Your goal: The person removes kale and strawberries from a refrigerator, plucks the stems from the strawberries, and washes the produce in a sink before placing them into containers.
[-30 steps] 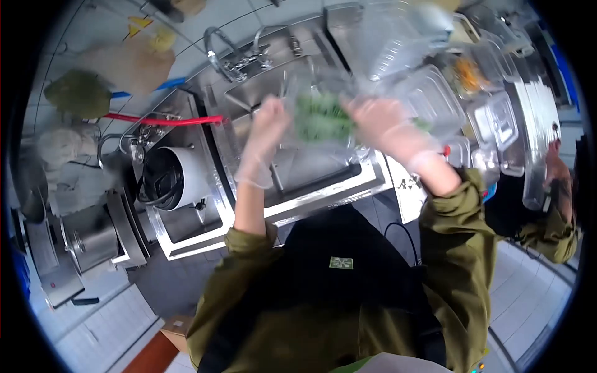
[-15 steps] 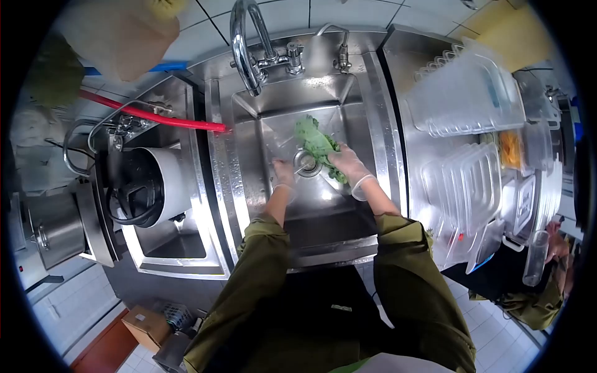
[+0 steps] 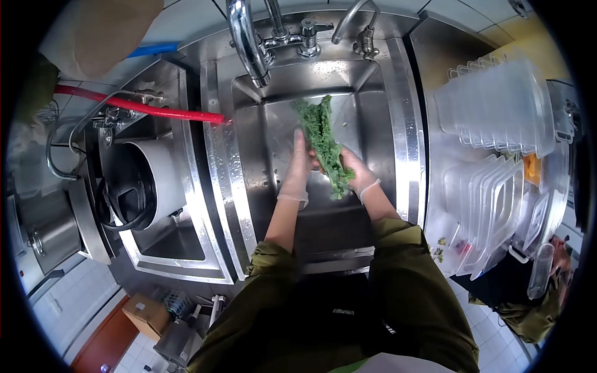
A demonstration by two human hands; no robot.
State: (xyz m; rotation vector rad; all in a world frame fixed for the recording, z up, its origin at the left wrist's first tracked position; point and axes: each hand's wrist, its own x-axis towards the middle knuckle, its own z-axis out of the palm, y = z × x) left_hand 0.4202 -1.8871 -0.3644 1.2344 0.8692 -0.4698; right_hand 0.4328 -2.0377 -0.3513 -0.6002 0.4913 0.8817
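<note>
A curly green kale leaf [image 3: 324, 140] is held lengthwise above the basin of the steel sink [image 3: 252, 158]. My right hand [image 3: 359, 172], in a clear glove, grips its lower part from the right. My left hand [image 3: 298, 163], gloved too, lies along the leaf's left side with its fingers stretched out. Some of the left fingertips go behind the leaf, so their contact with it is partly hidden. The leaf and both hands cover the drain.
A curved faucet [image 3: 249, 46] rises at the sink's back. Left, a red hose [image 3: 149, 110] ends near the rim, by a second sink holding a white bucket [image 3: 165, 180]. Stacked clear containers [image 3: 491, 109] and lids [image 3: 485, 202] stand right. Another person's sleeve [image 3: 535, 317] shows lower right.
The kale leaf has come up from over the drain and now shows larger. My left hand has moved from beside the drain to the leaf, its fingers straightened. The camera view has shifted.
</note>
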